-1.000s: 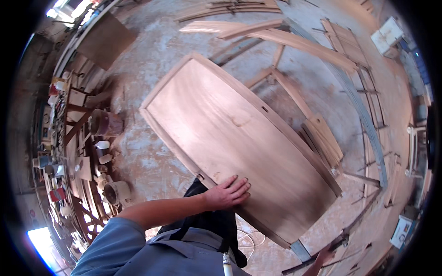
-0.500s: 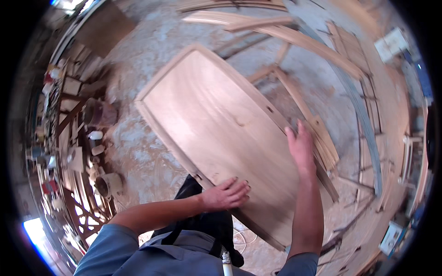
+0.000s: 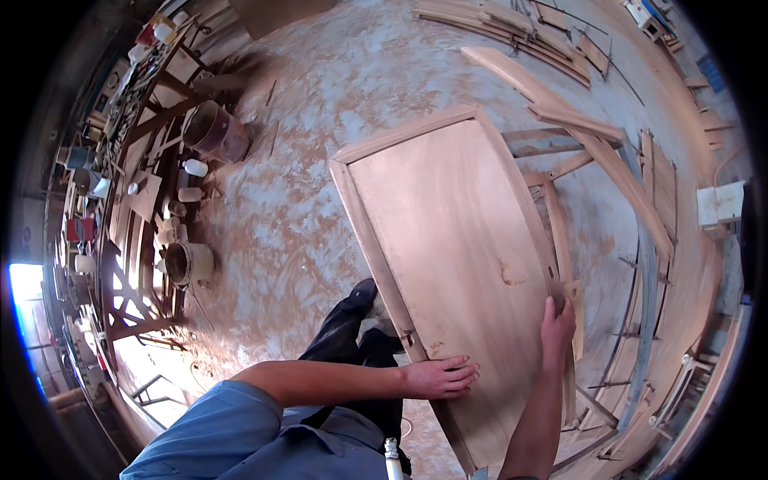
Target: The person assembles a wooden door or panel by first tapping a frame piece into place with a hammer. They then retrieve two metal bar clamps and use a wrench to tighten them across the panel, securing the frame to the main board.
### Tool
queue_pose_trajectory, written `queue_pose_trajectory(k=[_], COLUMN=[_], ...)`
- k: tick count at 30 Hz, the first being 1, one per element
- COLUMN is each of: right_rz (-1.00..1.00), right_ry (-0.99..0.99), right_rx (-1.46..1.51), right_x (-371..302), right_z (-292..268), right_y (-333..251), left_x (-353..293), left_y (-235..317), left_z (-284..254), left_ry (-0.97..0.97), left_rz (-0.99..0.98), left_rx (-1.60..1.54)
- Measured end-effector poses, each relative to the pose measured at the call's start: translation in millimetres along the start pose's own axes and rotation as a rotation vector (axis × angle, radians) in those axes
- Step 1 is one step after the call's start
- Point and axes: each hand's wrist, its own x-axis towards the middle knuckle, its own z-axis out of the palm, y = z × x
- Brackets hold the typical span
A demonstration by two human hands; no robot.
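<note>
A large framed wooden panel point(image 3: 448, 232) stretches away in front of me, tilted, with a pale flat middle and a raised frame. Small slots are cut in its left and right frame sides. My left hand point(image 3: 440, 378) lies across the near left frame side, its fingers stretched flat on the panel's face. On the right side, my right hand point(image 3: 558, 324) grips the frame edge just below a slot, thumb on top and the other fingers mostly hidden round the outside. What holds up the panel's underside is hidden.
Joined wooden frame parts point(image 3: 616, 176) lie right of the panel. Loose boards point(image 3: 512, 36) are stacked on the floor farther off. At left, buckets point(image 3: 189, 262) and plastic bottles point(image 3: 194, 167) stand by a cluttered wooden rack point(image 3: 152, 120). A cigarette point(image 3: 391, 450) shows at the lower edge.
The panel has turned clockwise and sits farther right in view. My right hand has closed round the frame edge. My left hand stays flat on the panel.
</note>
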Motion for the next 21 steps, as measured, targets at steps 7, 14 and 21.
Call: queue_pose_trajectory(k=[7,14,21], right_rz=[-0.185,-0.123,0.443], right_ry=[0.187,0.006,-0.676], right_rx=[-0.12,0.017,0.319], right_x=[-16,-178,-370], right_z=[2,-33,-5], right_y=[10,-21,-138], left_x=[-14,-145,-283], left_y=[-16,-55,-75], left_z=[-43,-101,-135], left_ry=[0.067,-0.177,-0.456], left_rz=[-0.047,-0.376,-0.836], left_rx=[-0.198,-0.666,-0.601])
